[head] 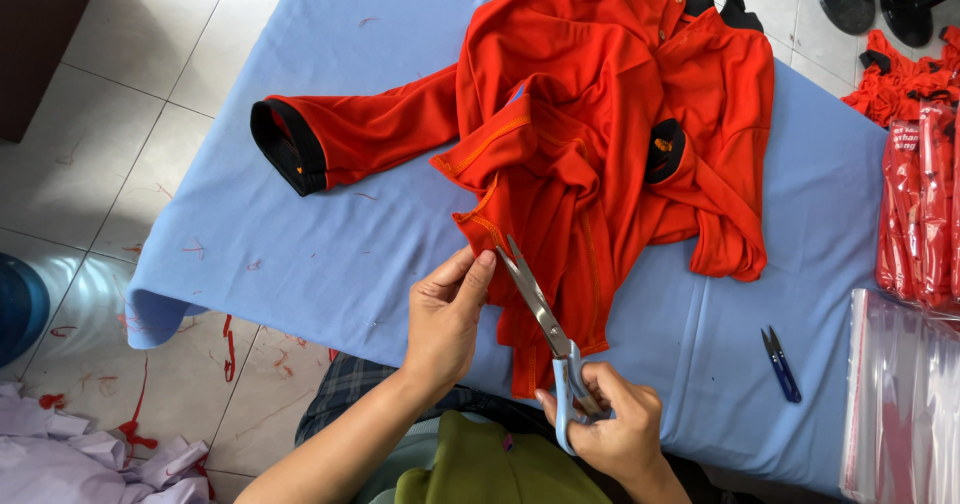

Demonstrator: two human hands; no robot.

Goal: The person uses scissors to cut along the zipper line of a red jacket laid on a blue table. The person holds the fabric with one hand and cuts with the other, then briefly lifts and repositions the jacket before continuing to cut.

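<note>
Pale floor tiles (pixel 160 54) frame a table under a light blue cloth (pixel 330 254), and red thread scraps are scattered over the tiles at the near left. I'm looking straight down on an orange-red shirt (pixel 610 134) crumpled across the middle of that cloth, one long sleeve stretched out to the left and ending in a black cuff (pixel 285 149). My left hand (pixel 445 314) sits at the near edge of the shirt, thumb and fingers pressed together on the hem where the orange stitching runs. My right hand (pixel 610 424) is closed around the light blue handles of a pair of scissors (pixel 545 319), fingers through the loops. Their steel blades point away from me and up to the left, lying against the hem just beside my left fingertips; the blades look almost together, though I can't tell whether fabric sits between them. Off to the right on the cloth, well apart from my hands, lies a small dark blue thread snipper (pixel 782 364). Farther right I see clear plastic bags (pixel 905 394) at the near corner and a stack of bagged red garments (pixel 920 204) beyond them. Crumpled white fabric (pixel 80 459) heaps on the floor at the near left.
</note>
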